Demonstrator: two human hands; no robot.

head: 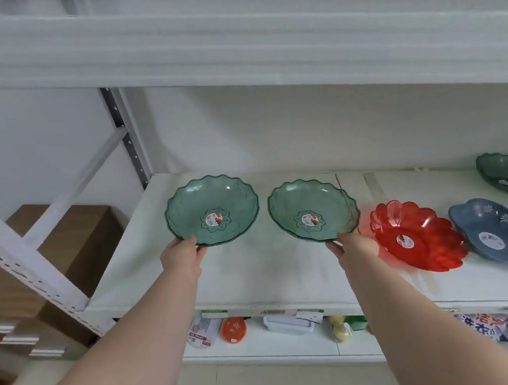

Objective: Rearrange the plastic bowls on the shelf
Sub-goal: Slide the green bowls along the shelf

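Observation:
Two clear green scalloped plastic bowls are held side by side over the white shelf (pixel 272 271). My left hand (pixel 181 258) grips the near rim of the left green bowl (pixel 212 208). My right hand (pixel 352 248) grips the near rim of the right green bowl (pixel 312 210). Both bowls are tilted toward me and each has a round sticker at its centre. To the right, a red flower-shaped bowl (pixel 415 235) rests on the shelf, then a blue bowl with white flowers (pixel 501 230). A third green bowl (pixel 506 172) sits at the back right.
An upper shelf board (pixel 233 57) hangs low over the bowls. A perforated metal upright (pixel 124 136) stands at the shelf's left end, with cardboard boxes (pixel 74 240) beyond it. The lower shelf (pixel 276 345) holds small packaged goods.

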